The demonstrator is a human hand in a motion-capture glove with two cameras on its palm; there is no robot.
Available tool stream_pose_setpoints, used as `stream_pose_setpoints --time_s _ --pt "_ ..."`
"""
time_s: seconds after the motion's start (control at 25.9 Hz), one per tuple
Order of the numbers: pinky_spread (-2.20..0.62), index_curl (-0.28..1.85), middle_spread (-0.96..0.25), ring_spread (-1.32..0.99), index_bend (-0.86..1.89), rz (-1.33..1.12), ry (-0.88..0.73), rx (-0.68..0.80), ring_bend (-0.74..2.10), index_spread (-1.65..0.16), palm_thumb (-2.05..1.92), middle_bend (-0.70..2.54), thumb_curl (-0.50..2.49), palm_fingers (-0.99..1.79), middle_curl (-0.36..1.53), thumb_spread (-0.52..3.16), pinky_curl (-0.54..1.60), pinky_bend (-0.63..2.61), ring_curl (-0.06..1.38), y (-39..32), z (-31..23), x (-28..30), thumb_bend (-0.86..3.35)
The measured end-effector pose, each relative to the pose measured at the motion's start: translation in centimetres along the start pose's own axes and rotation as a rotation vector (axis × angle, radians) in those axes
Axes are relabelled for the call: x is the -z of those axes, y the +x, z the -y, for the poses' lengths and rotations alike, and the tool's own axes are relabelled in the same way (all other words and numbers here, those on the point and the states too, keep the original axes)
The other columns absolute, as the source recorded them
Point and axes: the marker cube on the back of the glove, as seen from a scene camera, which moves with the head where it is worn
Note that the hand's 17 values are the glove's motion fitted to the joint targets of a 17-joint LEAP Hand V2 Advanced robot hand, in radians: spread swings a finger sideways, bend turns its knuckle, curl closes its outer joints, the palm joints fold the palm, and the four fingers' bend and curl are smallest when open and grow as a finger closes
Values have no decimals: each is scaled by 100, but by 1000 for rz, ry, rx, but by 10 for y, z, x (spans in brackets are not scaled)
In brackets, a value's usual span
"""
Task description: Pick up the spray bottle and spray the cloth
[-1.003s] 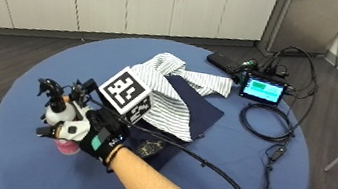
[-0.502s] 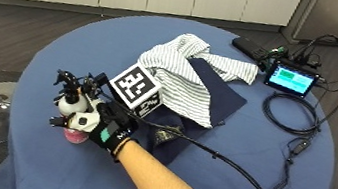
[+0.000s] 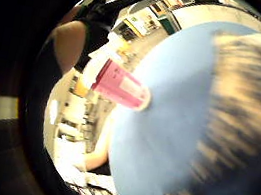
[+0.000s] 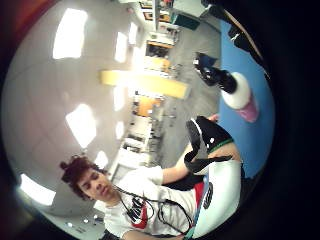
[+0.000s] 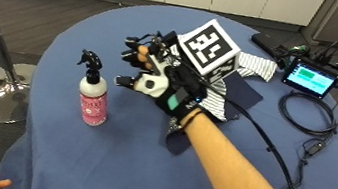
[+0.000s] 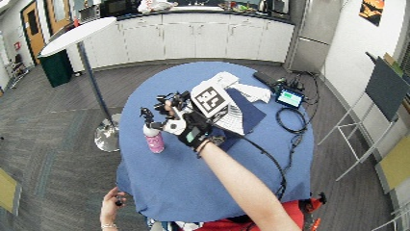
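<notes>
The spray bottle [image 5: 93,95] stands upright on the blue-covered round surface [image 5: 112,162], near its edge and apart from everything else. It has a black trigger head, a white shoulder and a pink labelled body; how much liquid is inside cannot be told. Of the hands, the gloved right hand [image 5: 161,80] hovers just beside the bottle, between it and the cloth, fingers spread and released, grasping nothing. The striped cloth [image 5: 243,68] lies crumpled over a dark blue cloth [image 5: 243,93] toward the middle of the surface, partly hidden behind the hand. A small screen device [image 5: 311,79] with cables [image 5: 306,125] sits beyond the cloths. In the little-finger palm view the bottle [image 3: 120,85] shows beside the blurred striped cloth [image 3: 238,121].
</notes>
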Motion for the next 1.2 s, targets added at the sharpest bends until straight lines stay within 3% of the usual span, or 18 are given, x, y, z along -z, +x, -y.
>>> stream_pose_setpoints --time_s 0.35,0.73,1.2 --pt "15 21 -7 -2 11 -655 40 -156 37 -32 90 32 46 62 42 94 35 33 36 43 -90 102 -3" --pt "15 23 -7 -1 12 -794 -100 -165 34 -33 86 34 43 65 42 96 34 28 35 91 -80 42 -3" --pt "17 24 -7 1 13 -874 -194 -199 28 -33 81 32 39 63 41 99 34 26 34 120 -105 29 -3"
